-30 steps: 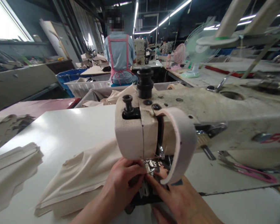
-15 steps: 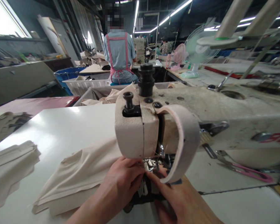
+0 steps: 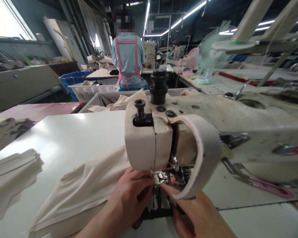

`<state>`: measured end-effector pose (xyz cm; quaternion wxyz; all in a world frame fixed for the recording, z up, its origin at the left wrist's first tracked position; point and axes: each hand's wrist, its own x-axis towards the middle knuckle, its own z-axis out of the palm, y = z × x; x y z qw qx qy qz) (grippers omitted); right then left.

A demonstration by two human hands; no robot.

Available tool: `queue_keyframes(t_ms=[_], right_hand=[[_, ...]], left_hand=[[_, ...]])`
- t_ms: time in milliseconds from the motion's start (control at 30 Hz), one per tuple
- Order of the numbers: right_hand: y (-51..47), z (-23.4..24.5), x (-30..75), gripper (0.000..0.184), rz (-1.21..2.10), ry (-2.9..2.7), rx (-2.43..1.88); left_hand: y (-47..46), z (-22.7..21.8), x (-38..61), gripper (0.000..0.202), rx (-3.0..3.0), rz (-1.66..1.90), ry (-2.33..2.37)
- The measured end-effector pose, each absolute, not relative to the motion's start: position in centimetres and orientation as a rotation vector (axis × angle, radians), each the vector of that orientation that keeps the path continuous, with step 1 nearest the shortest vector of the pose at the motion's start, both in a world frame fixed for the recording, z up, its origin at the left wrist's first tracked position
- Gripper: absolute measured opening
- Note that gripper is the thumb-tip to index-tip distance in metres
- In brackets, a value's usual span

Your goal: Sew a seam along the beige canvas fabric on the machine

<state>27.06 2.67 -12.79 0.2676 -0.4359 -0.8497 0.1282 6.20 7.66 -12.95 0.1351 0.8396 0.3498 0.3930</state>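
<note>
A worn cream sewing machine (image 3: 213,129) fills the middle of the head view, its head (image 3: 149,138) close in front of me. Cream fabric (image 3: 89,188) lies on the white table (image 3: 64,138) and runs under the presser foot (image 3: 162,176). My left hand (image 3: 132,195) has its fingers curled, pinching the fabric edge just left of the foot. My right hand (image 3: 196,215) is closed on the same edge just right of the foot, partly hidden behind a curved cream guard (image 3: 203,155).
Pink-handled scissors (image 3: 265,185) lie on the table to the right. A folded cream stack (image 3: 12,178) sits at the left edge. Beyond the table are bins of fabric (image 3: 94,89), a person in a pink apron (image 3: 127,59) facing away, and a fan (image 3: 208,56).
The view has shifted slightly closer and left. Both hands stay at the presser foot, with the fabric drawn a little toward me.
</note>
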Motion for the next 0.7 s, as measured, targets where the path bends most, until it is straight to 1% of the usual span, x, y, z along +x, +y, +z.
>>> queue_keyframes(t_ms=[67, 133, 200, 300, 400, 467, 633, 700], right_hand=[[2.6, -12.8, 27.3, 0.045, 0.388, -2.285, -1.191], [2.7, -12.9, 27.3, 0.045, 0.413, -2.284, -1.198], [2.7, -12.9, 27.2, 0.055, 0.414, -2.301, -1.193], [2.8, -12.6, 26.9, 0.071, 0.384, -2.328, -1.189], [2.9, -12.2, 26.6, 0.075, 0.349, -2.324, -1.183], [3.0, -11.8, 26.4, 0.072, 0.337, -2.32, -1.19], [3.7, -10.9, 26.1, 0.056, 0.261, -2.354, -1.182], [3.9, -10.8, 26.1, 0.053, 0.236, -2.344, -1.176]], left_hand=[[7.7, -12.9, 6.1, 0.021, 2.417, 1.106, 1.024], [7.8, -12.7, 6.1, 0.02, 2.409, 1.052, 1.026], [7.9, -12.7, 6.1, 0.019, 2.414, 1.007, 1.02], [7.9, -12.8, 6.2, 0.018, 2.44, 1.052, 1.018], [7.9, -12.8, 6.4, 0.018, 2.474, 1.118, 1.025], [7.9, -12.7, 6.4, 0.019, 2.492, 1.1, 1.018], [8.1, -13.1, 6.1, 0.017, 2.478, 1.05, 1.016], [8.2, -13.4, 6.0, 0.016, 2.462, 1.061, 1.025]])
